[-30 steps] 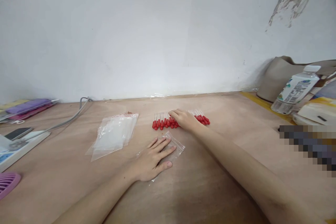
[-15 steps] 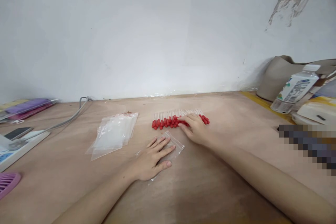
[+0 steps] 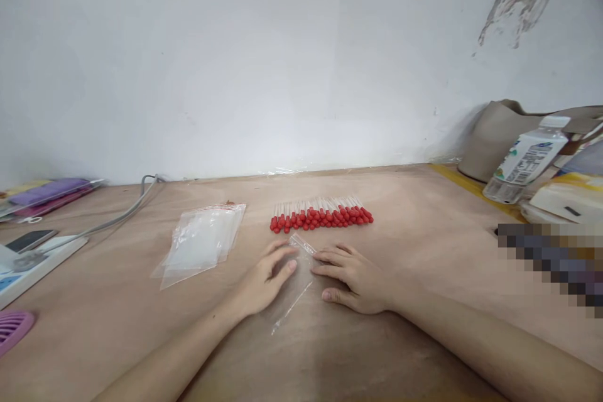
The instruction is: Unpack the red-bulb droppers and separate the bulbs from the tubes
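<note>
A clear zip bag [image 3: 296,282] lies flat on the table in front of me, its zip edge pointing away and to the right. My left hand [image 3: 268,276] rests over the bag's left side, fingers loosely curved with thumb and forefinger apart. On the bag's upper right corner lie the fingertips of my right hand [image 3: 353,279], which is spread with the thumb apart. Just beyond both hands is a row of thin pale sticks with red tips [image 3: 323,217], set side by side. Several more clear zip bags [image 3: 202,239] lie in a fanned stack to the left.
At the left are a white power strip [image 3: 44,270] with a grey cable, a phone [image 3: 31,240] and a purple slatted item [image 3: 14,330]. A plastic bottle [image 3: 527,160] leans by a grey-beige bag [image 3: 490,138] at the right. A wall stands behind the table.
My right hand has left the red-tipped sticks and come down toward me onto the bag's corner. My left hand has lifted from lying flat to a curved pose, uncovering more of the bag.
</note>
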Motion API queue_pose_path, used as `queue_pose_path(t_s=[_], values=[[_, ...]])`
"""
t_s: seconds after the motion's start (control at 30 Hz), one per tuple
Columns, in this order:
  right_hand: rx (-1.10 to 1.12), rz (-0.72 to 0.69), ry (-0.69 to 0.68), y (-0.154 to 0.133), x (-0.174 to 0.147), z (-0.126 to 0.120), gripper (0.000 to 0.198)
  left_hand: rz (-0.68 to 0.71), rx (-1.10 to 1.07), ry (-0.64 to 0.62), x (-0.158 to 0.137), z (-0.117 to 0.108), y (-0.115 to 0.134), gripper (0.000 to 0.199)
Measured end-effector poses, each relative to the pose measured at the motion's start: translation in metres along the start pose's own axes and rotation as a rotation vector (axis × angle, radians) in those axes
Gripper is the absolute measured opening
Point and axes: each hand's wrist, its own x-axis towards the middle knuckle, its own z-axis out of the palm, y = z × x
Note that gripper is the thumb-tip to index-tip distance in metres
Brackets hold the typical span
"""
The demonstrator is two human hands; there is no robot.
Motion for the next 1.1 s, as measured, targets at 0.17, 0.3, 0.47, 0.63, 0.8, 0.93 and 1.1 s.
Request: queue_pose_path(t_s=[0.17,0.3,0.47,0.63,0.8,0.93,1.1], values=[[0.015,-0.021,0.004,0.002,-0.001,0.001,0.042,-0.256,0.185,0.185,0.009,-0.006,-0.018,0.039],[-0.006,-0.02,0.078,0.004,-0.003,0.004,0.04,-0.216,0.191,0.086,0.009,-0.005,-0.018,0.029],[-0.021,0.049,0.204,0.008,-0.008,0.01,0.034,-0.338,0.092,0.29,0.012,-0.036,-0.039,0.021],[-0.028,0.054,0.228,0.009,-0.008,0.012,0.03,-0.629,0.374,0.604,0.014,-0.089,-0.111,0.025],[-0.024,0.072,0.206,0.009,-0.008,0.014,0.03,-0.65,0.531,0.476,0.008,-0.085,-0.157,0.022],[-0.02,0.084,0.205,0.01,-0.008,0.014,0.029,-0.574,0.553,0.398,0.007,-0.082,-0.16,0.026],[-0.013,0.087,0.184,0.009,-0.008,0.013,0.026,-0.514,0.618,0.511,0.009,-0.093,-0.131,0.026]])
